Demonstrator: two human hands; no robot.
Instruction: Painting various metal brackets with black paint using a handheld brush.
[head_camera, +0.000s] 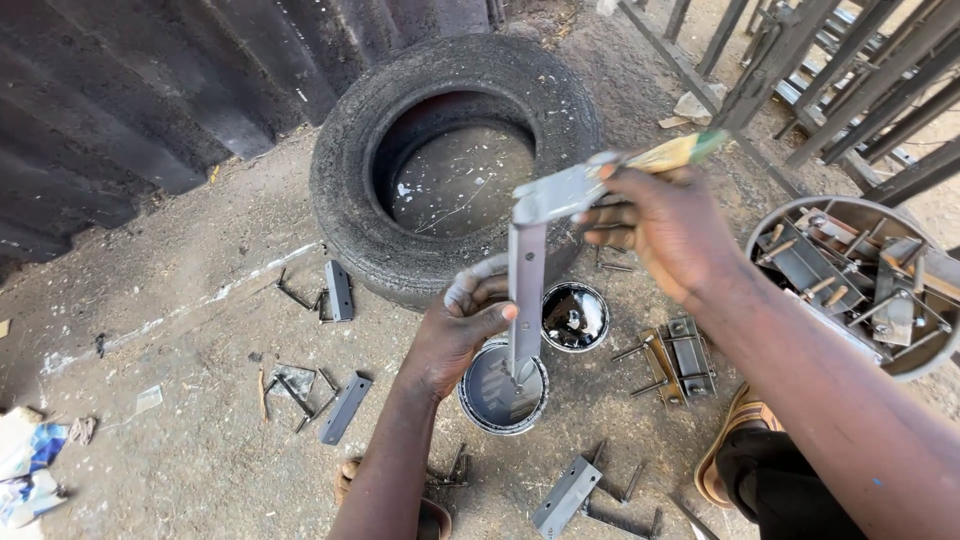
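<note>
My left hand (462, 325) grips a long flat metal bar (525, 290) and holds it upright, its lower end resting in an open round tin of grey paint (495, 395) on the ground. My right hand (665, 225) holds a paintbrush (610, 175) by its green and yellow handle, the grey bristle end pressed against the top of the bar. The bar looks coated in wet grey paint. My left thumb and fingers are smeared with grey paint.
An old tyre (450, 160) lies behind the tin. A round tin lid (575, 317) lies next to it. Metal brackets (345, 408) are scattered on the dirt. A round basin (860, 275) of metal parts stands at right, a sandalled foot (725, 455) below it.
</note>
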